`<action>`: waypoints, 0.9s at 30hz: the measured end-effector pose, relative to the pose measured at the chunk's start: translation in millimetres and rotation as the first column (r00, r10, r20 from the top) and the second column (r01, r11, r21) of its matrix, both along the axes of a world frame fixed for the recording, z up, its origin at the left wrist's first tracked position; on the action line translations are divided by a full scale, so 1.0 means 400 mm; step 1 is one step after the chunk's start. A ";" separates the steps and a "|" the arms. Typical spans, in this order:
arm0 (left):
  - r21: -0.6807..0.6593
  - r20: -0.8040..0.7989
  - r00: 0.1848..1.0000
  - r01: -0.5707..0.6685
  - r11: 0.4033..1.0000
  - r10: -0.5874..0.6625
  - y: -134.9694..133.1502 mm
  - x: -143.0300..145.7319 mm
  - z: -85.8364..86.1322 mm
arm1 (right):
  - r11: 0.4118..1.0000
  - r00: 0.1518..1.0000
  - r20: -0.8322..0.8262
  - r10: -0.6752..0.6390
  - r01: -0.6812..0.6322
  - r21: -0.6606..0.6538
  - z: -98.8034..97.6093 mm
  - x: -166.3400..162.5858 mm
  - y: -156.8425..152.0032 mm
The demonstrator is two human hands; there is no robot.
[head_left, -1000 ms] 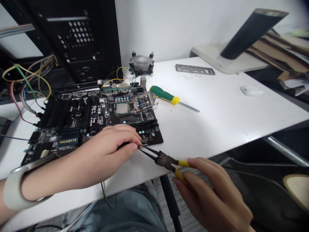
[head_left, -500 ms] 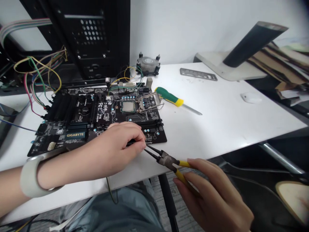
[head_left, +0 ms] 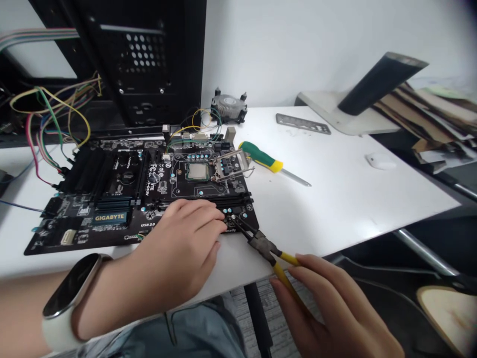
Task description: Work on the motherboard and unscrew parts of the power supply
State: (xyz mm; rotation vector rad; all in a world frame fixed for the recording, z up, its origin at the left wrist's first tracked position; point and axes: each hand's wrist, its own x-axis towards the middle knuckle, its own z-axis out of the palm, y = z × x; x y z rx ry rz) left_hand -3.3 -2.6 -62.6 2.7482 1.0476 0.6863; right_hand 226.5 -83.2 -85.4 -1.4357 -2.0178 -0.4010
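Pliers [head_left: 263, 246] moved in, tips over near-right corner of motherboard [head_left: 175, 195] | right hand [head_left: 335, 308] gripping yellow handles [head_left: 283, 278] | left hand [head_left: 179, 253] bent over motherboard, can't tell if holding anything | screwdriver [head_left: 266, 159] beyond | cooler [head_left: 228, 107] near wall [head_left: 298, 49]

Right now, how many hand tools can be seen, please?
2: the dark metal pliers with yellow handles, held in the right hand, and the green-and-yellow-handled screwdriver, lying on the white table. Others may be hidden.

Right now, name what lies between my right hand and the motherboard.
In the head view, the yellow-handled pliers in your right hand span that stretch and overlap the motherboard; whether they touch it is unclear.
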 end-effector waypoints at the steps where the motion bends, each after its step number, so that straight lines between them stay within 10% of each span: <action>1: 0.023 -0.007 1.000 0.002 1.000 -0.002 -0.002 0.000 -0.002 | 1.000 1.000 -0.008 -0.013 0.013 -0.006 -0.001 -0.005 -0.002; 27: 0.162 -0.030 0.999 0.025 0.986 -0.020 -0.001 0.005 -0.008 | 0.985 0.995 0.014 -0.097 0.098 -0.144 -0.005 -0.083 -0.044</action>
